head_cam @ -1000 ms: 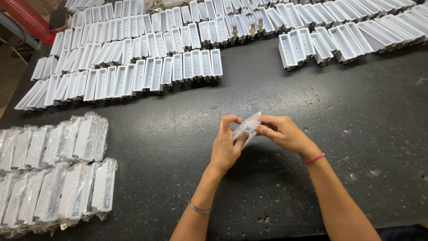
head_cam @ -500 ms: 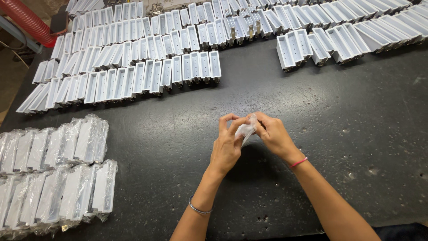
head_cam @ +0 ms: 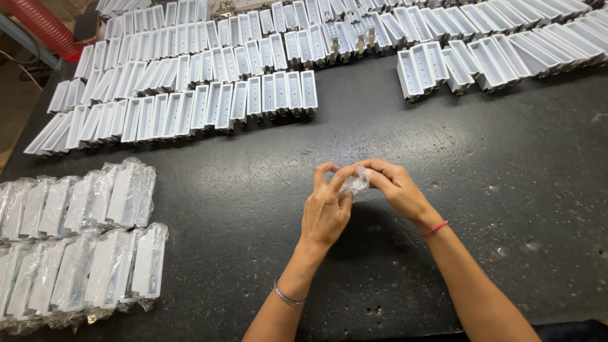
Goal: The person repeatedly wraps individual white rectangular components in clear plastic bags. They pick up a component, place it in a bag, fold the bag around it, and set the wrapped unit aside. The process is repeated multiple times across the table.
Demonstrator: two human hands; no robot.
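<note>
Two hands, left hand (head_cam: 324, 212) and right hand (head_cam: 396, 190), pinch a small clear plastic bag (head_cam: 356, 183) above the desk (head_cam: 494, 190); light, limp, likely slippery: grip by edges.

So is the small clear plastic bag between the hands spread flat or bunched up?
Bunched up. The small clear plastic bag shows as a crumpled wad pinched between the left hand and right hand, above the black table.

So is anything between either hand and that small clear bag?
No. Both the left hand and right hand already pinch the small clear bag directly, held above the black table.
</note>
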